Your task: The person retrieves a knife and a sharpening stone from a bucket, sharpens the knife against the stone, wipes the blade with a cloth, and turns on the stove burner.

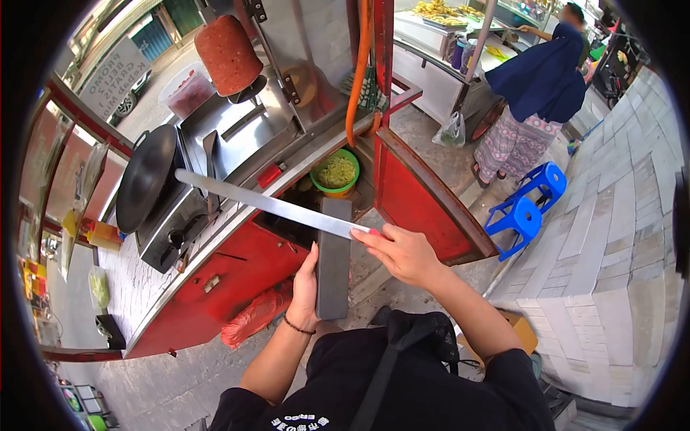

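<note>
My right hand (402, 253) is closed around the red handle of a long knife (277, 205), its blade reaching left across the cart front toward the wok. Below the blade, my left hand (305, 287) grips a dark grey sharpening stone (333, 280), thumb along its side and the other fingers hidden behind. The stone stands lengthwise away from me, and the blade crosses over its upper part. Whether the edge touches the stone I cannot tell. A cone of meat (228, 56) stands upright on a spit at the back of the cart.
A black wok (149, 179) leans on the stove at left. A green tub (336, 172) of shredded vegetable sits inside the cart, beside an open red door (428, 201). Blue stools (517, 223) stand by the tiled wall at right. Another person (539, 79) works at a neighbouring stall.
</note>
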A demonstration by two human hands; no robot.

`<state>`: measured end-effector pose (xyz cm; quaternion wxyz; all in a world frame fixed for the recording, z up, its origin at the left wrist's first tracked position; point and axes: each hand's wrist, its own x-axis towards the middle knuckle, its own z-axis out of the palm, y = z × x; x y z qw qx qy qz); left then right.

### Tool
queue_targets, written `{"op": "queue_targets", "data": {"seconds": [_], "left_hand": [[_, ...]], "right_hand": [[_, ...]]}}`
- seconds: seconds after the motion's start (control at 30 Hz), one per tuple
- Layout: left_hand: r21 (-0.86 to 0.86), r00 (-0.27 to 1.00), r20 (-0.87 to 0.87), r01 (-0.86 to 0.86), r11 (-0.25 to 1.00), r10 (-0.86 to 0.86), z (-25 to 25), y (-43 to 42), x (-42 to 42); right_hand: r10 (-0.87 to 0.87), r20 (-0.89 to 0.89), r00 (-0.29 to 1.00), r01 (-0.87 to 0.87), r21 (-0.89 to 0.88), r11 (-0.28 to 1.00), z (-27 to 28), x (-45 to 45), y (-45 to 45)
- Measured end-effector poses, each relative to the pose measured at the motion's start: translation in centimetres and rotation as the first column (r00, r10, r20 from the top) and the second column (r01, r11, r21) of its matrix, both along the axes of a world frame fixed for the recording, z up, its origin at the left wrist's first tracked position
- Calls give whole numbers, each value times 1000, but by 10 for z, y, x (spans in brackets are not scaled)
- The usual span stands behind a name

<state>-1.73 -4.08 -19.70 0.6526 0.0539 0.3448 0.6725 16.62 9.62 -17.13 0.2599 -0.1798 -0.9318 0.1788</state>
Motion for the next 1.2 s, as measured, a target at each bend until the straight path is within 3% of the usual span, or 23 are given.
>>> {"op": "queue_targets", "data": {"seconds": [0.07,0.13,0.2,0.27,0.3,0.4,0.47,0.53,0.6,0.67,0.73,0.77,0.8,0.83,0.87,0.9,0.93,1.0,1.07,1.13,1.2], "left_hand": [[-24,1000,18,-18,1000,18,22,4,-9],[69,973,-137,-180,981,188,40,3,-33],[124,858,-14,-508,853,513,85,13,-51],[438,951,-40,-260,861,308,67,-4,-99],[289,904,-83,-381,878,420,78,-4,-87],[91,945,-130,-291,952,301,60,2,-35],[159,998,-63,-17,987,27,47,5,-1],[166,994,-104,-21,986,38,57,6,2],[116,935,-157,-302,946,318,90,5,-25],[369,929,-93,-302,879,358,83,-5,-92],[493,875,-156,-334,803,459,88,-9,-115],[522,909,-160,-253,815,385,83,-10,-111],[266,864,-204,-404,875,461,84,-6,-85],[170,849,-157,-480,861,504,85,9,-52],[115,945,-228,-214,970,236,75,0,-31],[137,986,-134,-78,987,97,59,8,-11],[85,954,-281,-87,993,108,47,14,6],[46,982,-166,-83,995,90,61,10,2],[171,932,-104,-326,930,346,96,11,-31],[576,934,-155,-179,797,322,84,-1,-107],[558,922,-143,-225,799,359,81,-5,-113]], "right_hand": [[6,-29,1000,-7,-13,1000,7,2,-1],[34,10,999,-34,11,999,4,21,-12],[49,40,998,-50,13,999,-10,47,-29],[63,68,996,-64,12,998,-14,55,-30],[56,53,997,-58,37,998,-10,55,-26],[25,-10,1000,-25,37,999,22,30,-8],[24,-101,995,-13,110,994,41,12,2],[38,-99,994,-30,86,996,40,18,-3],[64,-104,993,-57,64,996,30,29,-13],[108,58,993,-107,-5,994,5,53,-30],[114,54,992,-114,-3,993,0,67,-31],[111,56,992,-111,-11,994,1,69,-28],[107,54,993,-107,-2,994,9,62,-22],[83,44,996,-84,30,996,25,50,-12],[57,36,998,-59,62,996,40,37,-3],[51,-19,999,-49,76,996,52,25,3],[46,-12,999,-45,76,996,59,21,2],[72,-75,995,-68,57,996,66,16,1],[102,-49,994,-100,35,994,38,32,-15],[134,71,988,-128,-83,988,10,52,-29],[120,82,989,-118,-26,993,13,59,-22]]}}
